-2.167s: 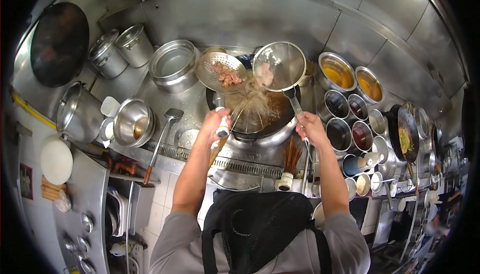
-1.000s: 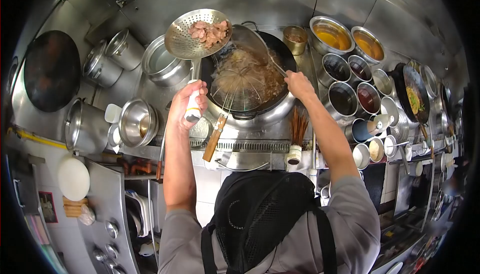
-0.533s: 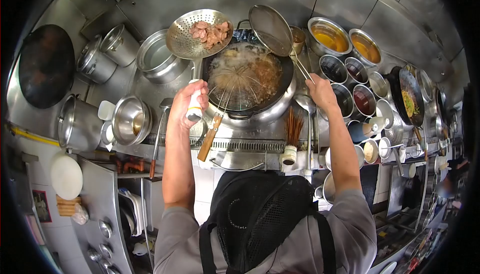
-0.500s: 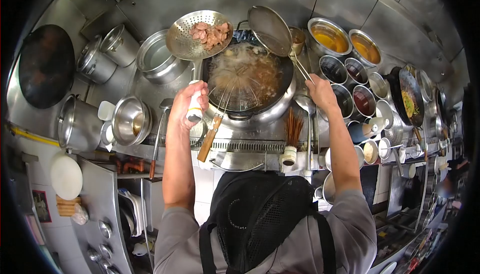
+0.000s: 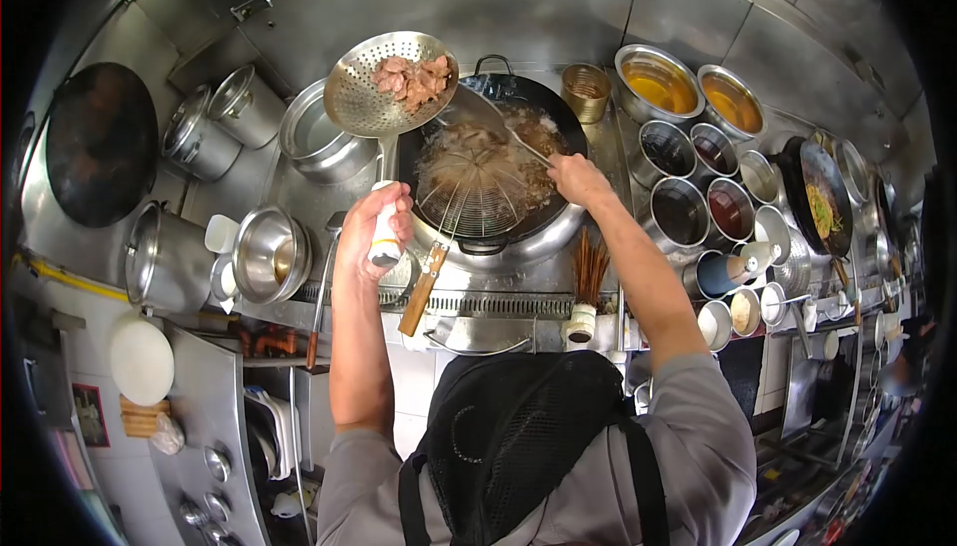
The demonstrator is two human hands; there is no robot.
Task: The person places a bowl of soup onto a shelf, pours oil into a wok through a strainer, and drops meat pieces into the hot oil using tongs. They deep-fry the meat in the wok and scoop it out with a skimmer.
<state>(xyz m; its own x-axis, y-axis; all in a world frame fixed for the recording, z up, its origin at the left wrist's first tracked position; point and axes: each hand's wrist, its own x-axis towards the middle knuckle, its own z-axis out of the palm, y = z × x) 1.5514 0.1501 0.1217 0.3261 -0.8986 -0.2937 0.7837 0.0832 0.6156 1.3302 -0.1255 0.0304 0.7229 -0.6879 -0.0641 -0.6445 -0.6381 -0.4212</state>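
Observation:
My left hand (image 5: 374,227) is closed round the white-wrapped handle of a perforated strainer (image 5: 349,97), held above the back left of the wok. Browned meat pieces (image 5: 411,81) lie in its bowl. In my right hand (image 5: 581,183) is the handle of a fine-mesh skimmer (image 5: 473,111), its head low over the wok (image 5: 570,132), partly hidden by steam. Bubbling brownish liquid (image 5: 533,132) fills the wok. A wire-basket strainer (image 5: 478,202) with a wooden handle rests at the wok's near side, between my hands.
Bowls of yellow oil (image 5: 658,84) and several steel pots of dark sauce (image 5: 680,212) stand on the right. A bamboo brush (image 5: 588,272) is upright at the front edge. On the left are a steel pot (image 5: 309,147), nested bowls (image 5: 261,257) and a ladle handle (image 5: 319,312).
My right hand has moved left and slightly forward, bringing the skimmer from the wok's back right edge down over its middle. The strainer of meat has shifted slightly left.

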